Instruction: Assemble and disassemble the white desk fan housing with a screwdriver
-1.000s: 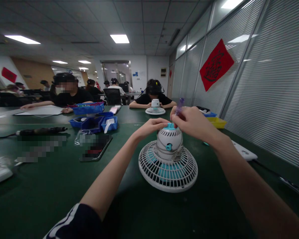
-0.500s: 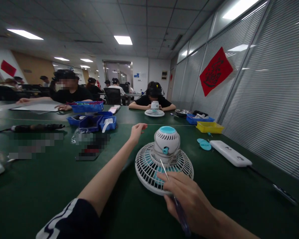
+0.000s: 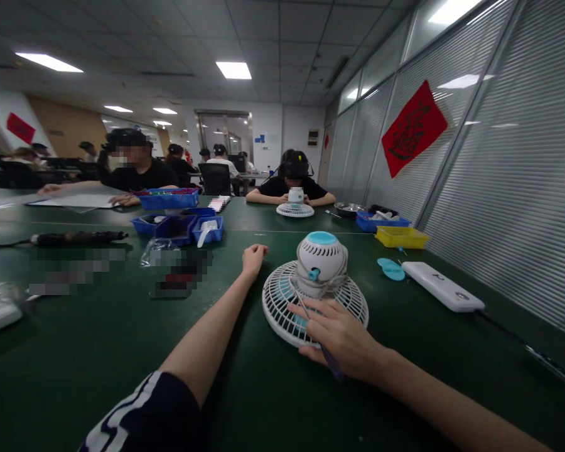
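A small white fan (image 3: 319, 276) with a teal cap lies grille-down on the green table (image 3: 98, 339), its motor housing pointing up. My right hand (image 3: 341, 339) rests on the near rim of the grille, closed around a thin screwdriver (image 3: 316, 336) with a purple handle; the metal tip points up toward the housing. My left hand (image 3: 254, 257) lies on the table just left of the fan, its fingers curled into a loose fist, not touching the fan.
Right of the fan lie a teal disc (image 3: 392, 270) and a white power bank (image 3: 441, 286). A yellow tray (image 3: 400, 236) and blue bins (image 3: 179, 227) stand farther back. A dark phone (image 3: 181, 276) lies left. Other people sit at the table's far side, one with a similar fan (image 3: 294, 206).
Both hands left the top of the fan. My right hand dropped with the screwdriver to the grille's near rim; my left hand moved left onto the table and curled closed.
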Demonstrator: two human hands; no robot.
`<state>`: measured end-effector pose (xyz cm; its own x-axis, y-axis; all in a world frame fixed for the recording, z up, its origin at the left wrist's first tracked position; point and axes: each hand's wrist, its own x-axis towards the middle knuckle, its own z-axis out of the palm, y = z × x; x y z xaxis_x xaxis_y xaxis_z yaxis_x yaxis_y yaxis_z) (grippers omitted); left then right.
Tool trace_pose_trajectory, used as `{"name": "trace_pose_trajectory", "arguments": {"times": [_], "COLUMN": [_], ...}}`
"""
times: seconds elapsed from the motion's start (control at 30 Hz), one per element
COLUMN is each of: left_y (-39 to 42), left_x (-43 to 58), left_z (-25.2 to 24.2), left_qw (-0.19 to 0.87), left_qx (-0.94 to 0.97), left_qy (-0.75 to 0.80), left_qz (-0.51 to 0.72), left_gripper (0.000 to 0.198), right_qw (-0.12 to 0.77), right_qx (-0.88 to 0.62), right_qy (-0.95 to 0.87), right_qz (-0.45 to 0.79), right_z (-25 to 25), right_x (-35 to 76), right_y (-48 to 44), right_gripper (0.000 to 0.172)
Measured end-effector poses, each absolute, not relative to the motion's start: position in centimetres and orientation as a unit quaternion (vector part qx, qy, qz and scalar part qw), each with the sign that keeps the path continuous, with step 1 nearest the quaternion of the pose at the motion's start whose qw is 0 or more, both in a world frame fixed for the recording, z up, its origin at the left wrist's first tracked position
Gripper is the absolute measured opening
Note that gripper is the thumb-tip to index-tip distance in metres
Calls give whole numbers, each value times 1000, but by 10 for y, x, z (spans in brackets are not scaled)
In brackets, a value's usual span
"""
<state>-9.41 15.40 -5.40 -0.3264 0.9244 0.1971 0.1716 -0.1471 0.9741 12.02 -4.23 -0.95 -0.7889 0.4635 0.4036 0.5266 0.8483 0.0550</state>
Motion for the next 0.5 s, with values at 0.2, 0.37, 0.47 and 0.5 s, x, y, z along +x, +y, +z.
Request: {"name": "trace_pose_trajectory", "arguments": {"times": [0.2,0.37,0.47,0.5], "left_y": [153,156,156,156], "left_x": [-95,-96,-96,-96], "left_z": [-55,-57,-58,-58], "left_qw": [312,312,314,314], "left_qx": [488,495,500,503], "left_qy": [572,572,571,570], "left_qz": [581,575,570,569], "left_gripper": [24,26,25,24], "right_qw": [199,130,123,120], "right_qx": [-520,-657,-637,-634], "right_qy": [-816,-742,-761,-764], "right_qz": [-158,-28,-10,-12], "right_z": [-14,-19,-17,-15], "right_x": [114,112,113,113], "right_y": [47,55,44,42], "right_gripper": [34,26,21,21]}}
